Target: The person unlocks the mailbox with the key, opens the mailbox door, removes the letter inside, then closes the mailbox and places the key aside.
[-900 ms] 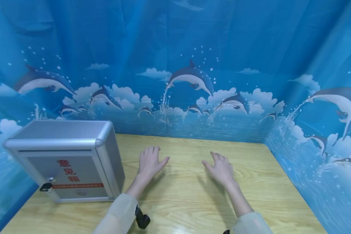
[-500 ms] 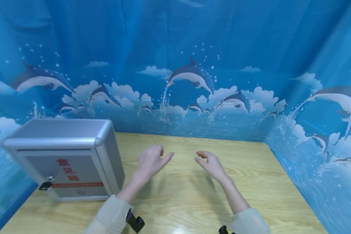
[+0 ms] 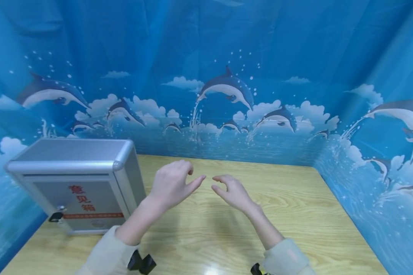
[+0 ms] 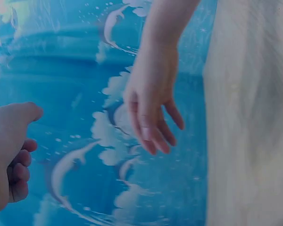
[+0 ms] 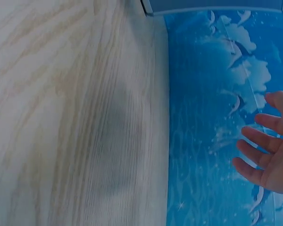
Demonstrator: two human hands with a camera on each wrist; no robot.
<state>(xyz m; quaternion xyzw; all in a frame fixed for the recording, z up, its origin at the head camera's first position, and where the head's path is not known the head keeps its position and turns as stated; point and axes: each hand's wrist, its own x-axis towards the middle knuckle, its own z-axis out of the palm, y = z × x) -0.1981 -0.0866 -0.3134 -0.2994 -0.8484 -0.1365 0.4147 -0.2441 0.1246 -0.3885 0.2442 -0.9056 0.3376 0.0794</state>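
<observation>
Above the wooden table, my left hand [image 3: 172,183] is raised with nothing in it. Its thumb points right and its fingers bend loosely inward, as the left wrist view shows of the hand [image 4: 9,155]. Facing it a short gap away, my right hand [image 3: 232,193] also holds nothing; thumb and index finger stand apart. In the right wrist view, the fingers of that hand [image 5: 269,146] are spread and slightly bent. Left of both hands stands a silver metal box [image 3: 75,151] with red characters on its front and a lock with a key [image 3: 56,217].
The light wood table [image 3: 296,214] ends against a blue curtain [image 3: 206,34] printed with dolphins and clouds, which also runs along the right side. Black wrist devices [image 3: 142,263] show below both sleeves. The box covers the table's left part.
Both hands have come closer together, the right one moving left. The left hand's fingers, straighter before, have bent inward, and it has risen nearer the camera. The box stays put.
</observation>
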